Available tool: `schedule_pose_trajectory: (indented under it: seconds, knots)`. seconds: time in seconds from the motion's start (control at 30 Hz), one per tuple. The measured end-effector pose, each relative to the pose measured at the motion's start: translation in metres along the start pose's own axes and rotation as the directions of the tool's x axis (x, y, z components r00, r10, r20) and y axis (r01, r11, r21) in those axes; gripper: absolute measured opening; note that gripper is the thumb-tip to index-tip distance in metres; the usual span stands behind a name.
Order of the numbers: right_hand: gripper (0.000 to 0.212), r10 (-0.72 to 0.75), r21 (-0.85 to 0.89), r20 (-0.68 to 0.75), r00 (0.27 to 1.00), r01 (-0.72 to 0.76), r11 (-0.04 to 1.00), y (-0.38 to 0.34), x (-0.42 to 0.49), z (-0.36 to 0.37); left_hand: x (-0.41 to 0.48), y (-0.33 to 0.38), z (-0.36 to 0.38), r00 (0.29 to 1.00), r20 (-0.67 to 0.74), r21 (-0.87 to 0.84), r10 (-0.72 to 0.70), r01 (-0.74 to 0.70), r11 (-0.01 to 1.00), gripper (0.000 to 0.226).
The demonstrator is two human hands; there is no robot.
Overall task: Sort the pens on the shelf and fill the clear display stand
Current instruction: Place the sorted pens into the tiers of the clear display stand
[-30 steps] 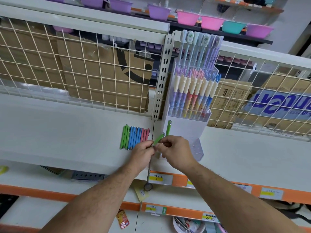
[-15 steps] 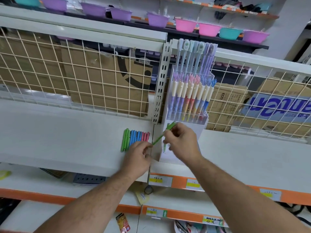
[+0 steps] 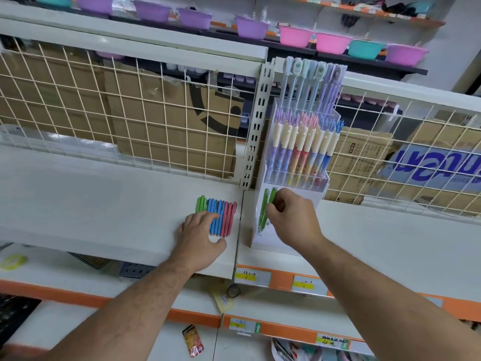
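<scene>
Past the near orange price strip (image 3: 283, 278), pens (image 3: 223, 212) lie rowed on the shelf (image 3: 104, 204) left of the stand (image 3: 321, 185), wire grid (image 3: 130, 113) behind; the left hand (image 3: 200, 238) rests flat-fingered on them, while the right hand (image 3: 291, 220) pinches a green pen (image 3: 273, 194) in the stand's near tier.

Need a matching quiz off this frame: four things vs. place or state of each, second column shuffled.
1. left hand
2. right hand
3. pink pens
4. bowls

A. up high in the background
B. grips a green pen at the stand
C. right end of the loose row
D. rests on the loose pens on the shelf

Pairs: 1-D, 2-B, 3-C, 4-A
</scene>
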State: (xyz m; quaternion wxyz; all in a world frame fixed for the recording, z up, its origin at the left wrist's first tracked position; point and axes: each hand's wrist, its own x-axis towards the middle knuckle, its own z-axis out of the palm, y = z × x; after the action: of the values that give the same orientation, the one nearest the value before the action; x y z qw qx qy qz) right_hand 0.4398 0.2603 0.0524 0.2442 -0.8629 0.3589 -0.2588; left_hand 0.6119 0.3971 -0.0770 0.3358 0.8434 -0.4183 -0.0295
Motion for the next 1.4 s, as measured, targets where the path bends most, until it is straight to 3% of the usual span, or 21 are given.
schedule_pose_trajectory:
  seconds: [0.4, 1.0, 1.4]
  knots:
    - [0.018, 0.03, -0.119, 0.074, 0.997, -0.021, 0.993, 0.01, -0.005, 0.018, 0.0, 0.0, -0.001, 0.999, 0.037, -0.004, 0.01, -0.01, 1.0, 0.06]
    - [0.008, 0.088, -0.035, 0.081, 0.993, -0.085, 0.996, 0.013, -0.002, 0.024, 0.0, 0.001, -0.001, 0.999, 0.045, -0.045, -0.002, 0.004, 0.999, 0.058]
    - [0.016, 0.136, -0.043, 0.044, 0.99, -0.134, 0.99, 0.02, -0.01, 0.022, -0.001, 0.003, -0.004, 0.998, 0.064, -0.067, -0.017, 0.021, 0.998, 0.058]
